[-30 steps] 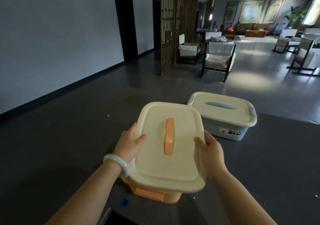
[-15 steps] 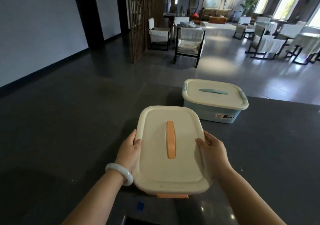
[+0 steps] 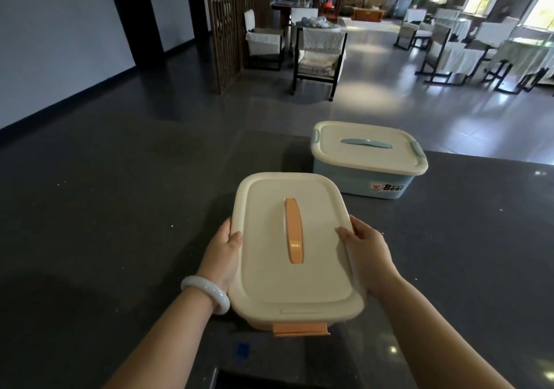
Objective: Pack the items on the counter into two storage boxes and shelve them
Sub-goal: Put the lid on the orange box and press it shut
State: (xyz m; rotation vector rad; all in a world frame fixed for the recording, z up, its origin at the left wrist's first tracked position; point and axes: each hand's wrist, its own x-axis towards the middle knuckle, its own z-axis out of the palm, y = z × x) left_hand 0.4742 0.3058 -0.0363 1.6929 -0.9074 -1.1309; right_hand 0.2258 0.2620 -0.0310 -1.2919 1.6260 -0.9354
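Note:
An orange storage box (image 3: 295, 250) with a cream lid and an orange handle is right in front of me, over the dark counter (image 3: 120, 238). My left hand (image 3: 221, 253) grips its left side, thumb on the lid's edge. My right hand (image 3: 367, 253) grips its right side the same way. The lid is closed, with an orange latch showing at the near end. A blue storage box (image 3: 368, 160) with a cream lid and blue handle stands closed on the counter, farther back and to the right.
The counter's far edge runs behind the blue box. A small blue mark (image 3: 243, 350) lies on the counter near me. Beyond are a grey floor, a wooden lattice screen (image 3: 230, 25), and several chairs and tables (image 3: 317, 55).
The view has swung to the right and the orange box now sits level rather than tilted. Both hands keep their grip on its sides.

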